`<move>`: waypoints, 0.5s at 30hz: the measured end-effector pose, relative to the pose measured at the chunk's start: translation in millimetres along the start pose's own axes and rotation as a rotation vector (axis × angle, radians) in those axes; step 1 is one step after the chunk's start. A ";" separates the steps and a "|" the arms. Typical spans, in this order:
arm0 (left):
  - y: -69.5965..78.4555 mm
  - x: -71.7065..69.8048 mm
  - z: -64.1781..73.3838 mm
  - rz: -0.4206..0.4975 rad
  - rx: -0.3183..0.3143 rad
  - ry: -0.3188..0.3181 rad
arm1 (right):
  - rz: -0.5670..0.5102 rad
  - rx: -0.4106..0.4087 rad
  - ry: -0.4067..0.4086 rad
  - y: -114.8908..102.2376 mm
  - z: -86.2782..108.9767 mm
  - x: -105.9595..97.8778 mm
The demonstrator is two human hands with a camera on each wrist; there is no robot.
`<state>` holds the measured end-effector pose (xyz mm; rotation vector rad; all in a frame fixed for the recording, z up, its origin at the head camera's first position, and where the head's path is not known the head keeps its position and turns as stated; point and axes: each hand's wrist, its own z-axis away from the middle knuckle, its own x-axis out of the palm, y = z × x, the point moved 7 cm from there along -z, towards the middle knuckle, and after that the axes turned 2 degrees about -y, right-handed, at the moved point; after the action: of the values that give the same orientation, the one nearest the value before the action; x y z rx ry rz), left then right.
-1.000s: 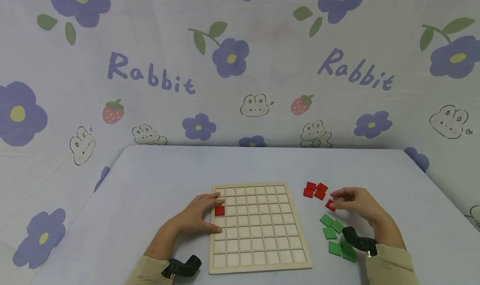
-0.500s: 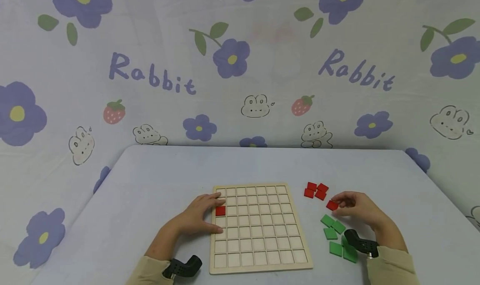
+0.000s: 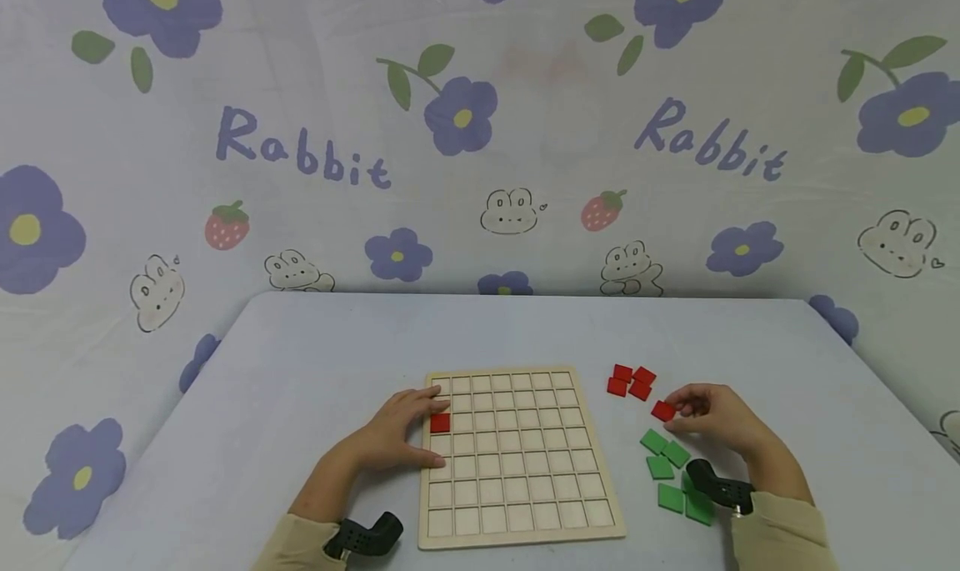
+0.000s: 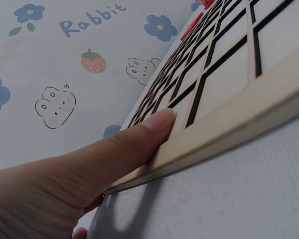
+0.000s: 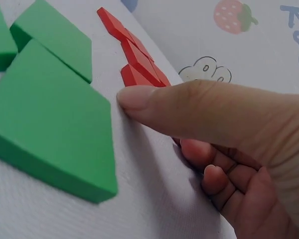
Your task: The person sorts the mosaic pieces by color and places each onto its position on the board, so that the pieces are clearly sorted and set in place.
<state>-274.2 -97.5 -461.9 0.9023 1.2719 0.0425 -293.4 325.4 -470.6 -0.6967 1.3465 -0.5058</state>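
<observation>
A square wooden grid board lies on the table, with one red tile in its left column. My left hand rests on the board's left border, fingers and thumb spread on either side of that tile. In the left wrist view its thumb presses flat on the frame. To the right of the board, my right hand is at a loose red tile, with index finger and thumb right at its near corner. In the right wrist view the thumb hides most of this tile.
Several red tiles lie in a cluster beyond the right hand. Several green tiles are scattered between the board and the right wrist. Black wrist devices sit on both forearms. A patterned cloth hangs behind the table.
The right thumb has drawn back from the top of the loose red tile to its near corner, and the fingers have curled a little more. The left hand and board have stayed put.
</observation>
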 end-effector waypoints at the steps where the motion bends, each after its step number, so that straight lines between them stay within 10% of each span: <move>1: -0.5 0.0 0.4 0.001 0.000 0.000 | 0.002 -0.001 0.002 -0.9 0.9 0.2; 15: -2.1 0.3 5.7 -0.007 0.017 -0.009 | 0.036 -0.022 0.037 -8.3 13.2 2.8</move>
<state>-270.2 -102.0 -463.4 0.9121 1.2685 0.0221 -279.5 319.8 -465.7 -0.6827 1.3989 -0.4784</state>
